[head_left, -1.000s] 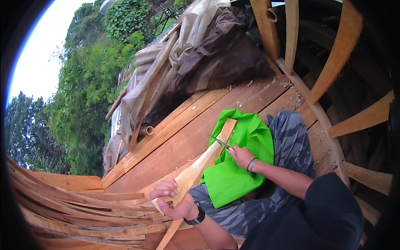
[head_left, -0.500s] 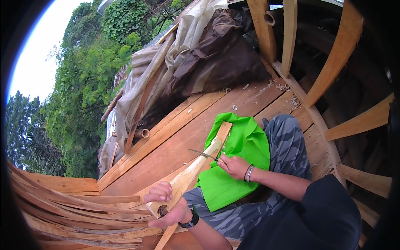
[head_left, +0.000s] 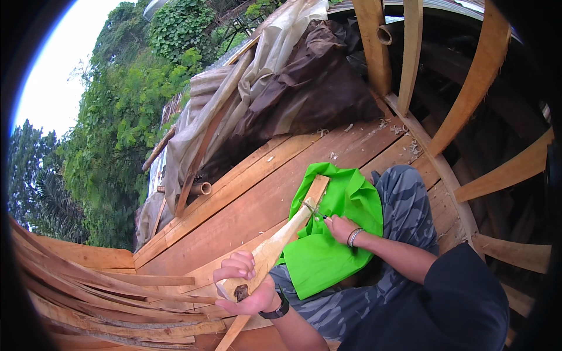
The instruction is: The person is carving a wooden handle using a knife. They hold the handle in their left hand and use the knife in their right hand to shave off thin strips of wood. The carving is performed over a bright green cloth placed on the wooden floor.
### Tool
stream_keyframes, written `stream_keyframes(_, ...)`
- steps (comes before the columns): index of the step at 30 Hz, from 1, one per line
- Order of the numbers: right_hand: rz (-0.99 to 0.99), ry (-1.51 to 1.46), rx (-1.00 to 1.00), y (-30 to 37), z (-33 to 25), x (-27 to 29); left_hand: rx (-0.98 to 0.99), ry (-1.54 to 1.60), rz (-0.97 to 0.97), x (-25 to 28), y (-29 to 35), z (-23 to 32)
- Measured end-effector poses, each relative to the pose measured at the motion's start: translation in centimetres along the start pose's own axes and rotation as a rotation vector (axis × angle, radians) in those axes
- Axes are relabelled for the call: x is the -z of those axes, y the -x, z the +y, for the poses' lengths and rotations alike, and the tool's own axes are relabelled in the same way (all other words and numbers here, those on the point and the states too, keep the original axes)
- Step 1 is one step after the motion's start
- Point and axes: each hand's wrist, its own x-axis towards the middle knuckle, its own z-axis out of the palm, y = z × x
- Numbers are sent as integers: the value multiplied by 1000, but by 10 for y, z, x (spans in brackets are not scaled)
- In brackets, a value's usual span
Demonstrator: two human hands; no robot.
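"Carved wooden piece: where is it?"
"Slanting, far end over the bright green cloth on the person's camouflage trousers, near end in the left hand, fingers and thumb clamped around it."
"And the right hand?"
"Clamped on a slim knife, whose blade crosses the wood near its far end. Wood shavings are scattered on the planks beyond the cloth."

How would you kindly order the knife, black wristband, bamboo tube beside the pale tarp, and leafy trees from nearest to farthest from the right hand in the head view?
1. Knife: held in the right hand.
2. Black wristband: toward the lower left.
3. Bamboo tube: left, beside the pale tarp.
4. Leafy trees: upper left, beyond the tarp.
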Motion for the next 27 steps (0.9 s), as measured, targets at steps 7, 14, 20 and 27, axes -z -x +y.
stream_keyframes(7,-188,-322,-115,-14,2,9,6,45,0,19,1,2)
stream_keyframes(14,-55,33,253,49,-59,26,-1,2,-29,22,2,5)
stream_keyframes(20,101,146,194,-15,15,-9,-14,80,-16,7,-1,-2)
stream_keyframes(27,-6,46,300,33,-54,21,15,42,27,22,-8,-1)
